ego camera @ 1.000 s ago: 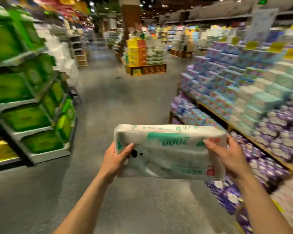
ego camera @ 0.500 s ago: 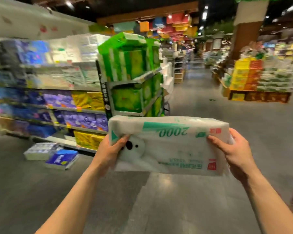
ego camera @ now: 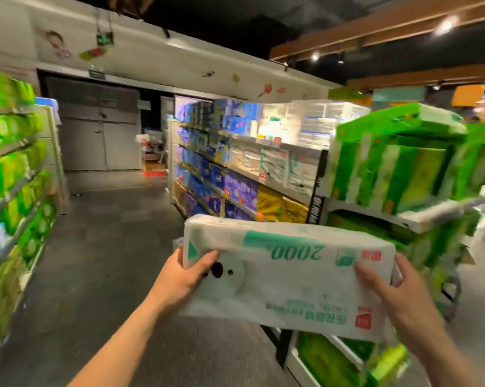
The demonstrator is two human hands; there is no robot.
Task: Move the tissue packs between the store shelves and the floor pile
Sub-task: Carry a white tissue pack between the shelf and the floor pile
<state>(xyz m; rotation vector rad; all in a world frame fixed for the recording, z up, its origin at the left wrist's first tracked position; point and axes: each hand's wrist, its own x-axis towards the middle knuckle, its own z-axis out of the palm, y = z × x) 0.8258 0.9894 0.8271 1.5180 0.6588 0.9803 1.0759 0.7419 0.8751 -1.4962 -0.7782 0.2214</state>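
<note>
While we stand in the aisle, the tissue pack [ego camera: 288,275] hangs in the air between both hands, long side level, print upside down to us, touching neither shelf nor floor. Soft, bulky film wrap; we judge an end-to-end clamp keeps it from sagging or sliding. Left hand [ego camera: 180,277] grips the left end, thumb curled over the top face, fingers hidden beneath. Right hand [ego camera: 397,294] grips the right end, fingers curled across the near face, thumb out of sight. Carrying step, we judge; set-down not yet begun. Grey floor [ego camera: 96,261], bare and smooth, runs ahead; no floor pile shows from here. Long shelf run [ego camera: 235,169] of blue, purple, yellow and white packs ahead right. Green display rack [ego camera: 397,174] just behind the pack. More green stock on the left shelves [ego camera: 9,163]. Grey doors [ego camera: 96,127] at the far end. Edges blurred.
</note>
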